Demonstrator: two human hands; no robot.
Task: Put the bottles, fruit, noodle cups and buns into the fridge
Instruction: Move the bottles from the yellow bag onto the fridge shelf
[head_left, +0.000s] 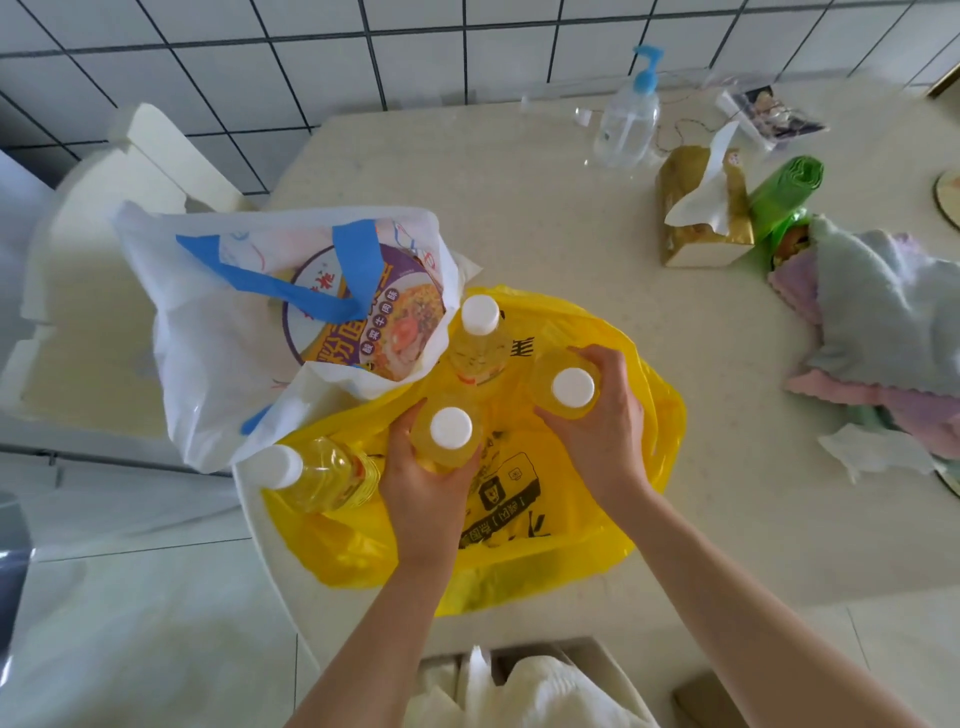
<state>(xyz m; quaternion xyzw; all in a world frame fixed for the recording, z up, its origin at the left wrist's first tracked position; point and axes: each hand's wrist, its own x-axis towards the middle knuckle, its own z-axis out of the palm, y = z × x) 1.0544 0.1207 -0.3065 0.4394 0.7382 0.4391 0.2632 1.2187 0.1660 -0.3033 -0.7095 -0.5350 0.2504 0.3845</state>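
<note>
pale stone table (545, 218): we stand at its near edge, and it carries everything named below.
yellow bag (545, 540): lies flattened on the table in front of us, with black print on it; the four bottles are on it.
white bag (208, 343): stands just left of the yellow one, blue handles up, mouth open towards us.
noodle cup (363, 312): inside the white bag, its purple-rimmed lid facing up.
cloths (883, 332): a grey, pink and lilac heap at the table's right edge.
tissue pack (701, 228): gold, far right of the bags, one sheet sticking up.
pump bottle (628, 119): clear with a blue head, behind the tissue pack.
our left hand (426, 483): fingers and thumb curled round the near bottle (451, 431), which stands upright, white cap up.
our right hand (602, 421): wrapped the same way round the right bottle (571, 389), also upright.
back bottle (479, 338): upright and untouched, beside the white bag.
tipped bottle (317, 473): lies on its side at the yellow bag's left edge, cap pointing left, well clear of our hands.
</note>
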